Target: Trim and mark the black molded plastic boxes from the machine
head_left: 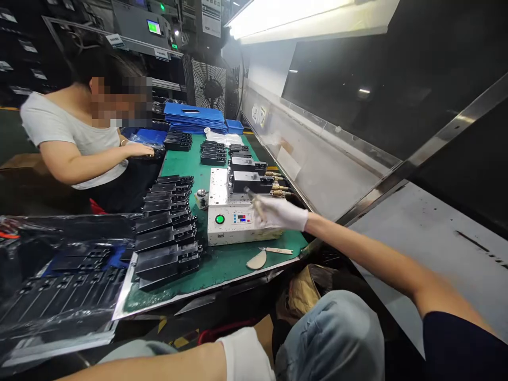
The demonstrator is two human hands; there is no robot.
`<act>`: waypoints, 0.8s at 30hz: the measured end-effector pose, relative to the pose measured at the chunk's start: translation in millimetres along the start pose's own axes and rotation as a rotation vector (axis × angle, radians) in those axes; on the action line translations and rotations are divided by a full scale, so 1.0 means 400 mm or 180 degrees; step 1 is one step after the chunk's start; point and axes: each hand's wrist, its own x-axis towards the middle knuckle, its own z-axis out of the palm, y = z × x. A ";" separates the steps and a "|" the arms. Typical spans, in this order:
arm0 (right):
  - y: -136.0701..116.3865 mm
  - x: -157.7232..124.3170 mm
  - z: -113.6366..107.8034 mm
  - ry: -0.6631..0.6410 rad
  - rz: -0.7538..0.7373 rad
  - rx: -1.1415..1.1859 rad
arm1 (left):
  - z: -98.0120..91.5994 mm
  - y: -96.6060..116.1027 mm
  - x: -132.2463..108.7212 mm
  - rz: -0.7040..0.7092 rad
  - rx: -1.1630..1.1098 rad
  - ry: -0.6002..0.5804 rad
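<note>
My right hand (280, 212), in a white glove, is closed around a slim tool (254, 199) with a dark tip; blur hides its exact kind. It hovers over the front of a white machine (222, 233) with a lit green button and a small display. On the machine's top lie two black rectangular housings (252, 182), the nearer one just beyond the tool tip. Brass-coloured fittings (280, 193) stick out at their right. Low at the bottom edge, my left hand (249, 355) shows only its white glove near my lap; its fingers are hidden.
Rows of black housings (169, 227) line the green table's left side, with more at the back. A pale half-round piece (257, 260) and a thin-bladed knife (280, 250) lie in front. A co-worker (79, 137) handles parts across the left edge. A clear panel (317, 143) stands at right.
</note>
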 end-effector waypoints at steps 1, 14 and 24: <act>-0.014 0.000 -0.061 0.0312 -0.0064 -0.0439 | 0.004 -0.003 0.019 -0.0002 -0.0045 -0.0076; 0.039 0.079 -0.350 0.0605 -0.0075 -0.3652 | -0.016 -0.016 -0.045 0.0098 -0.0292 -0.0165; 0.071 0.115 -0.362 0.0695 -0.0416 -0.4058 | -0.035 -0.015 -0.073 0.0158 -0.0229 -0.0284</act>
